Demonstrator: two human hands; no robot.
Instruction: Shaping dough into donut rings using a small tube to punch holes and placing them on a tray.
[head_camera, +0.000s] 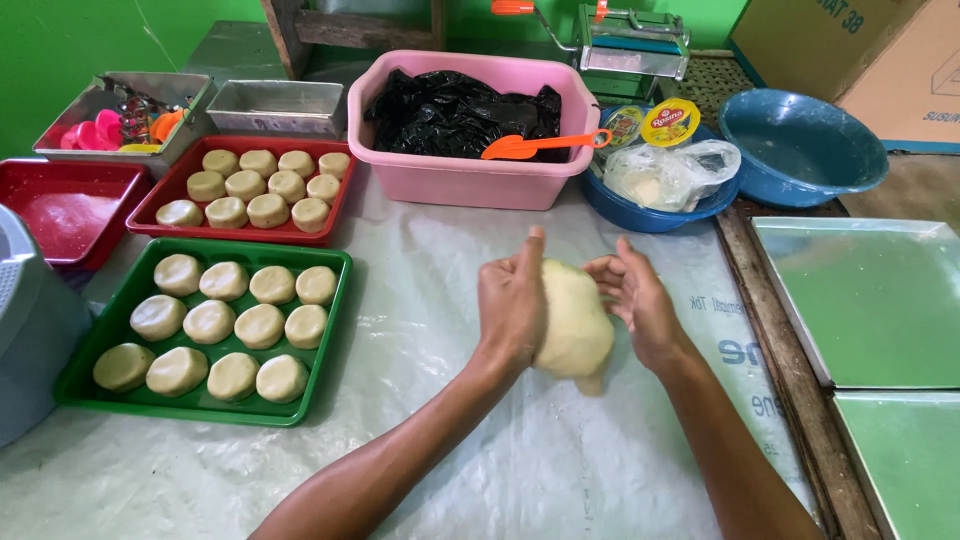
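Observation:
A large lump of pale yellow dough (578, 325) is held upright just above the plastic-covered table (430, 330), between both my hands. My left hand (512, 300) presses against its left side with the fingers pointing up. My right hand (632, 295) cups its right side, fingers spread. To the left, a green tray (330, 330) holds several round flattened dough portions (259, 325). Behind it, a red tray (335, 205) carries more of the same portions (268, 210).
A pink tub (460, 180) with black plastic and an orange scraper (540, 145) stands at the back. Two blue bowls (800, 150) sit to the right, one with a bag and packets. Metal baking sheets (870, 300) lie at the right; an empty red tray (65, 210) and grey container (35, 320) are at the left.

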